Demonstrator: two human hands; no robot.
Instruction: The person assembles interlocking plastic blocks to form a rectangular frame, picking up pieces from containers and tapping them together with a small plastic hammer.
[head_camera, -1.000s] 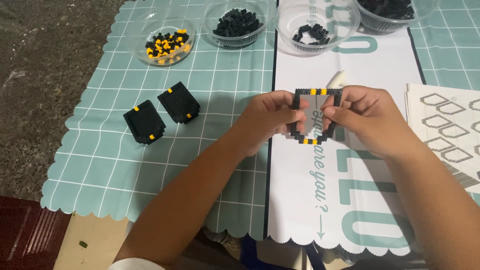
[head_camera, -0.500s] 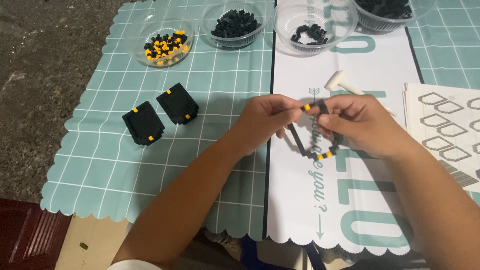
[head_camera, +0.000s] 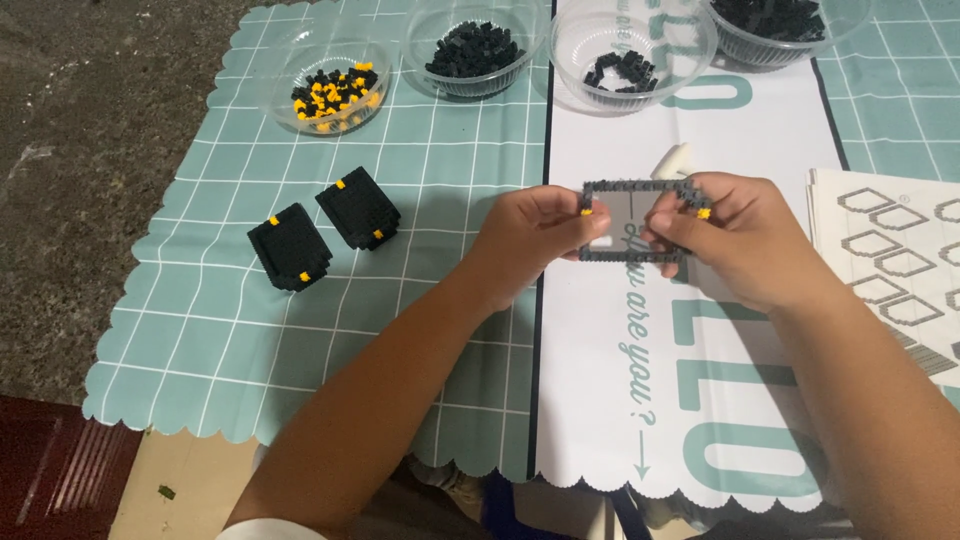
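Holding a dark rectangular brick frame above the white printed mat, the left hand pinches its left side with curled fingers while the right hand closes on its right edge. Two finished black block pieces sit well apart on the teal grid cloth.

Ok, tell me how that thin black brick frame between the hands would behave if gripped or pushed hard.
The brick frame is an open rectangle of single rows of tiny bricks, so it probably flexes or snaps apart under squeeze. It looks light: the left hand and right hand hold it by fingertips. Laid flat, it should not roll.
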